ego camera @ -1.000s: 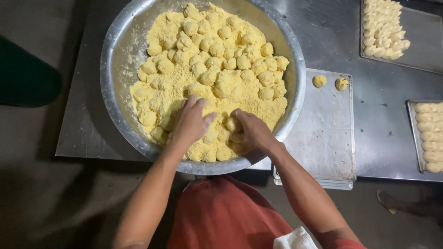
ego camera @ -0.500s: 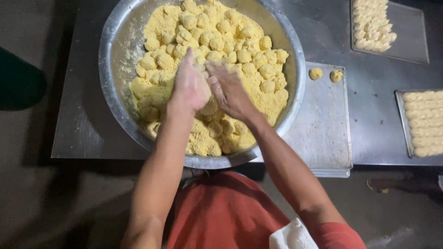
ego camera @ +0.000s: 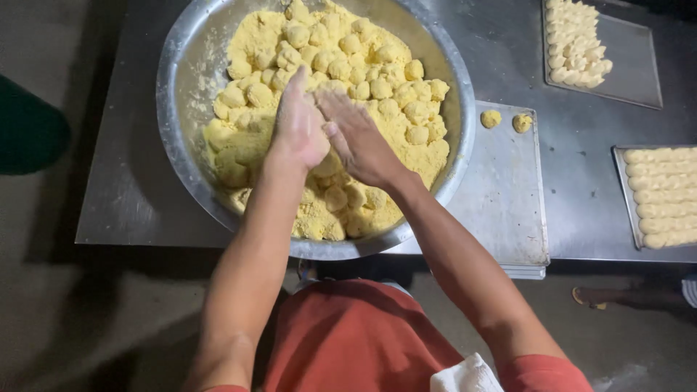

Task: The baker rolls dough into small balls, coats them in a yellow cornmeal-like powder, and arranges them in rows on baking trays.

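Both my hands have lifted out of the dough heap since a second ago, when they were dug into its near side, and now meet above the middle of the big steel bowl (ego camera: 181, 80). My left hand (ego camera: 299, 129) stands on edge with fingers straight up; my right hand (ego camera: 357, 139) lies flat against it, palm to palm. Whether a lump of dough is pressed between them I cannot tell, since the palms hide the gap.

Under my hands the bowl is heaped with crumbly yellow dough (ego camera: 247, 152), with many rolled dough balls (ego camera: 377, 72) piled toward its far side. It sits at the near edge of the steel desk (ego camera: 123, 196), its right rim overlapping a flat metal tray (ego camera: 501, 203). Two small dough pieces (ego camera: 507, 120) sit at that tray's far edge, just beside the bowl. Near the desk's far right corner a tray of shaped pale pieces (ego camera: 577, 43) rests, and at the right edge another tray holds rows of dough logs (ego camera: 664, 196).
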